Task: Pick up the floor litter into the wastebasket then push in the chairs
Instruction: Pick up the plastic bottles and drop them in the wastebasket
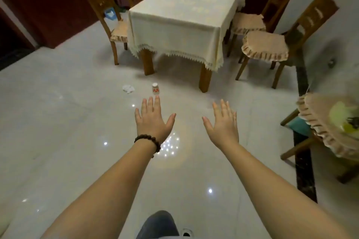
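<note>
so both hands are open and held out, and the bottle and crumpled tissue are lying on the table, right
Not quite. Both the left hand and right hand are open and held out, but the bottle and tissue are on the floor before the table, as the head view shows.

Bare floor point(77, 122) lies open up to the small bottle point(155, 88) and crumpled tissue point(128, 88); table legs point(205, 77) and chairs point(272, 44) crowd beyond.

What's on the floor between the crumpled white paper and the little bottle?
Nothing. In the head view, only bare shiny floor tile lies between the crumpled paper and the small bottle.
</note>
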Action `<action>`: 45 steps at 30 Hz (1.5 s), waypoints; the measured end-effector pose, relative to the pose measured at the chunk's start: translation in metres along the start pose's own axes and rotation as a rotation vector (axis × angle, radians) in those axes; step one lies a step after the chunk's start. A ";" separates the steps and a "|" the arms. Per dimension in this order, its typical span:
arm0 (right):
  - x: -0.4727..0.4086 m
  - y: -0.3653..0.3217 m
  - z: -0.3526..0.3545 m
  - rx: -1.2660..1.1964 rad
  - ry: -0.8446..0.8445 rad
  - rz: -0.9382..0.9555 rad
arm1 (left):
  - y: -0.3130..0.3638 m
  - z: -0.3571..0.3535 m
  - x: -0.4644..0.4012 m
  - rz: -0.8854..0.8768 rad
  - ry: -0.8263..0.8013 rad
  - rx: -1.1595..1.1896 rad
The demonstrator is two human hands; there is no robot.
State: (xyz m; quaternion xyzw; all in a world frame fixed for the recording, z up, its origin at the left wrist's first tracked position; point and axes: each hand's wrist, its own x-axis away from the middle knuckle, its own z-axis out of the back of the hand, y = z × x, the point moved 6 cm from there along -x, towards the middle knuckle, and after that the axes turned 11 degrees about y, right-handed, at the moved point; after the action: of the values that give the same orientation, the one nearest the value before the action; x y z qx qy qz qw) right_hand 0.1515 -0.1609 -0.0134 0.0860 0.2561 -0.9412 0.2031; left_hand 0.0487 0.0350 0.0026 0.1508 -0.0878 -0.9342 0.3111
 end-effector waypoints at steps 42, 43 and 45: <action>-0.441 0.387 -0.250 0.016 -0.112 -0.785 | 0.268 -0.466 -0.486 -0.294 -0.536 -0.059; -0.444 0.399 -0.261 0.023 -0.132 -0.794 | 0.273 -0.481 -0.491 -0.295 -0.545 -0.063; -0.448 0.420 -0.286 0.040 -0.165 -0.808 | 0.280 -0.513 -0.499 -0.297 -0.560 -0.064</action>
State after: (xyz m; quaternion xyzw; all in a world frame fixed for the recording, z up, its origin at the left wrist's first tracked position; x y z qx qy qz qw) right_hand 0.7516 -0.1916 -0.3264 -0.0934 0.2337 -0.9537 -0.1648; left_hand 0.7565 0.0810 -0.2936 -0.1112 -0.1175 -0.9769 0.1397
